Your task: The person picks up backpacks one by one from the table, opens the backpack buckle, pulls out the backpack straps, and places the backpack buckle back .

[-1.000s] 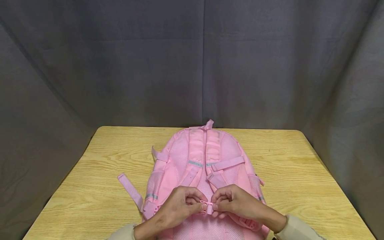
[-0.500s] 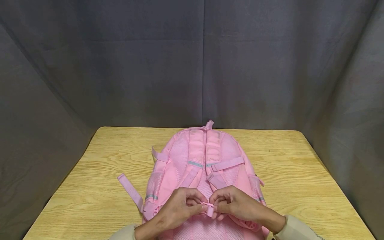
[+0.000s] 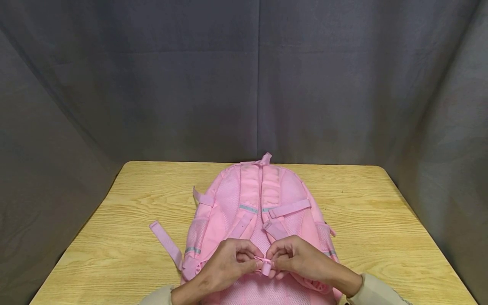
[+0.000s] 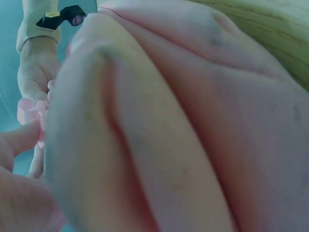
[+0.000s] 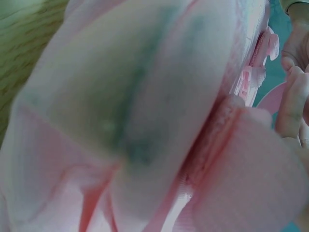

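A pink backpack (image 3: pixel 225 190) lies on the table with its shoulder straps (image 3: pixel 249 184) facing up. Over its lower middle, both hands meet at a small pink plastic buckle (image 3: pixel 266 268) with a thin loop beside it. My left hand (image 3: pixel 230 262) pinches the buckle's left side between thumb and fingers. From the right, my right hand (image 3: pixel 301 259) pinches it likewise. Fingertips partly cover the buckle, and how its parts join cannot be made out. The left wrist view also has the buckle (image 4: pixel 29 112) at its left edge; backpack fabric (image 4: pixel 193 96) fills most of that view.
A loose webbing strap (image 3: pixel 166 242) sticks out left of the backpack onto the wooden table (image 3: pixel 381 237). Another short strap (image 3: pixel 291 208) crosses the right side. Grey curtains (image 3: pixel 190 84) enclose the back and both sides.
The buckle has tilted slightly and dropped a little between the fingers since one second ago. The right hand has shifted very slightly; the left hand and backpack stay almost still.
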Motion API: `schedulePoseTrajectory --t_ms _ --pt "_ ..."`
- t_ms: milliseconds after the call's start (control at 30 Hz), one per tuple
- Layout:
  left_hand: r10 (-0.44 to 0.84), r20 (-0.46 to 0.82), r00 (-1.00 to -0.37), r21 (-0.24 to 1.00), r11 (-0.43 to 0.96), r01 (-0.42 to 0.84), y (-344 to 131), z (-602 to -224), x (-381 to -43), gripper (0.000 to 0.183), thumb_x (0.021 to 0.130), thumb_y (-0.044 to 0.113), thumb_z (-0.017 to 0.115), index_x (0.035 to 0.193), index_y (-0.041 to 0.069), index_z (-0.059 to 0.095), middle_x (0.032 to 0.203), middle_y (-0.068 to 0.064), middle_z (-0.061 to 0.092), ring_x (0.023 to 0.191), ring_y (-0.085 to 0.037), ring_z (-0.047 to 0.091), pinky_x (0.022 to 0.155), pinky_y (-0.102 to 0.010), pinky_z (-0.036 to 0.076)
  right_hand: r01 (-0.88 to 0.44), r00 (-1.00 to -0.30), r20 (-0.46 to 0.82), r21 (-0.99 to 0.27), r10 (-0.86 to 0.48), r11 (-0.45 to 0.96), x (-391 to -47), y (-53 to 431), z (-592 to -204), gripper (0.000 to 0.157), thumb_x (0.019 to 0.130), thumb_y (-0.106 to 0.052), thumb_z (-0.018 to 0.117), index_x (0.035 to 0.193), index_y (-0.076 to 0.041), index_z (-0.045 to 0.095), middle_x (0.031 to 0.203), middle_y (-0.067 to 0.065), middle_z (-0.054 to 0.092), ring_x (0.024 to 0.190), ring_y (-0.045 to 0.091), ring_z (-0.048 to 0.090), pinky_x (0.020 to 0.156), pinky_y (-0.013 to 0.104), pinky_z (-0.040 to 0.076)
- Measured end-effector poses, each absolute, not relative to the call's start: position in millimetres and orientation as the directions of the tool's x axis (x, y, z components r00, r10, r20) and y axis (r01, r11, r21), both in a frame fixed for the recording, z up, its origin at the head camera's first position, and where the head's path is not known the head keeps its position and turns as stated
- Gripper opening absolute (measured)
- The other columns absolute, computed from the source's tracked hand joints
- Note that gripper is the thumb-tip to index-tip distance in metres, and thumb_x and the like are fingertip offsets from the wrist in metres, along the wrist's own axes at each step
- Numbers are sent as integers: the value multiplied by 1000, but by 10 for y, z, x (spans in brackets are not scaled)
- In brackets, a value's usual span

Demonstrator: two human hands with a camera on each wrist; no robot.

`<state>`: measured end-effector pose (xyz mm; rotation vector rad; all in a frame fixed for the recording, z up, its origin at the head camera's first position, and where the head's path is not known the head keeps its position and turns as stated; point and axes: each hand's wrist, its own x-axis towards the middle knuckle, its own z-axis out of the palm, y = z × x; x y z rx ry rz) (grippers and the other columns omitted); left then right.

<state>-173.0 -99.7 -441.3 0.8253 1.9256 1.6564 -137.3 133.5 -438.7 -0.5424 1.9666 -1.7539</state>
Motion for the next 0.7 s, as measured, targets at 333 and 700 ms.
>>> schedulePoseTrajectory --t_ms 333,700 --pt "701 35 -713 988 84 131 -1001 -4388 -1714 14 89 7 71 99 -3 70 85 -11 73 75 -12 68 65 -16 54 60 -827 -104 -993 -553 98 -1364 1349 -4379 16 93 2 57 103 14 60 85 10 72 79 11 70 67 22 58" --pt "704 36 -709 989 77 126 -991 -4375 -1706 14 90 8 71 100 -1 71 87 -10 74 75 -10 68 66 -16 54 32 -805 -97 -992 -585 119 -1355 1378 -4376 14 97 -3 56 105 7 61 86 6 72 69 10 65 60 21 57"
